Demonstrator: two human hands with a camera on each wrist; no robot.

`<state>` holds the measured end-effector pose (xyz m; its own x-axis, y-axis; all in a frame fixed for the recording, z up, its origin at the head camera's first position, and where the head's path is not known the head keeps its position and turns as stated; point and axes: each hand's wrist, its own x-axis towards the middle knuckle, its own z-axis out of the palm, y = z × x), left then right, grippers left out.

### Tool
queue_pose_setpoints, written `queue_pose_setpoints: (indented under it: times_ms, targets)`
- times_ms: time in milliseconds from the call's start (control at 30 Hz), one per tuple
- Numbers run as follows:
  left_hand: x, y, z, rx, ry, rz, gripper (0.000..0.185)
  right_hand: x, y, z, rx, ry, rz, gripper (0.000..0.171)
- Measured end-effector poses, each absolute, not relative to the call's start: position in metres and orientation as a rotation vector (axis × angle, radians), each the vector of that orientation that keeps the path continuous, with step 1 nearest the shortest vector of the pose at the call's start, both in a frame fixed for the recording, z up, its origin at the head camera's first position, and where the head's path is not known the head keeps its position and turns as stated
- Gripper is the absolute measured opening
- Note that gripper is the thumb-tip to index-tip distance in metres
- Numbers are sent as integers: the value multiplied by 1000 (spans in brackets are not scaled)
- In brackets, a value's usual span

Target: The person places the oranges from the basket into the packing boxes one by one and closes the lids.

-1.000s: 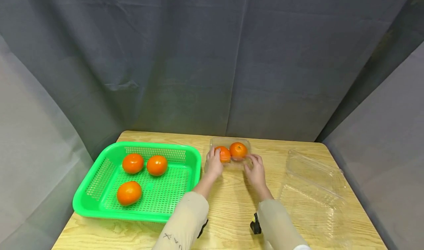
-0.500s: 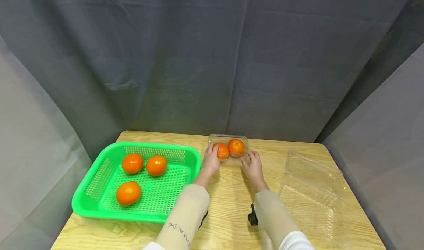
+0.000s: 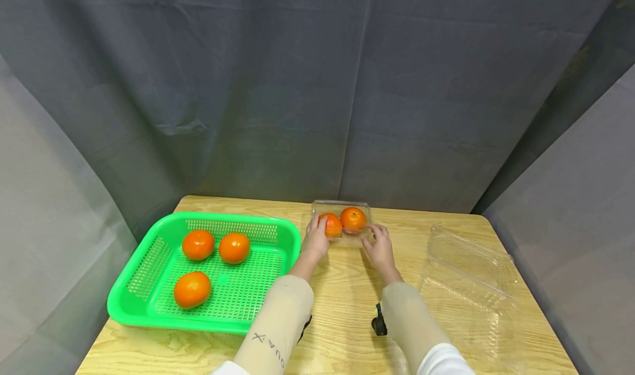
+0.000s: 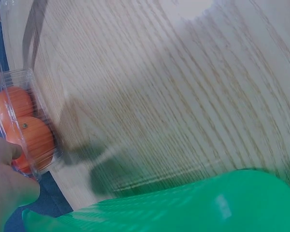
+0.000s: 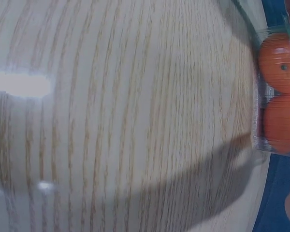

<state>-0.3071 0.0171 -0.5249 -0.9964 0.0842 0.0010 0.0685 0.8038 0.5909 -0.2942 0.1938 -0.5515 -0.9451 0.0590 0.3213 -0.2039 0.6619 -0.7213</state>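
Note:
A clear plastic clamshell box (image 3: 354, 242) stands near the table's back edge with two oranges side by side in it, the left orange (image 3: 332, 226) and the right orange (image 3: 353, 219). My left hand (image 3: 316, 241) grips the box's left end, its fingers over the rim beside the left orange. At the other end my right hand (image 3: 380, 252) holds the front right corner with bent fingers. In the left wrist view, the left hand (image 4: 12, 181) has thumb and finger at the box edge. The right wrist view shows the box's clear wall (image 5: 257, 137) and only a sliver of hand.
A green plastic basket (image 3: 223, 325) at the left holds several oranges, among them a front one (image 3: 192, 290). On the right lie more clear plastic boxes (image 3: 466, 292), lids open. A grey curtain (image 3: 278, 116) hangs behind the wooden table (image 3: 342, 303).
Both hands have moved the box with its two oranges slightly back and to the left, mostly in the first half second. Since then it has hardly moved. The basket's oranges stay put.

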Motion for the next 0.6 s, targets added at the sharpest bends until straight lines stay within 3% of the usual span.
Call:
queue_pose_setpoints:
  times_ms: [333, 600]
  targets:
    - [-308, 17, -527, 140, 2995, 903, 62, -291, 194, -540, 124, -2688, 1045, 39]
    - [-306, 19, -530, 226, 3166, 912, 51, -258, 198, -514, 104, -2525, 1111, 29]
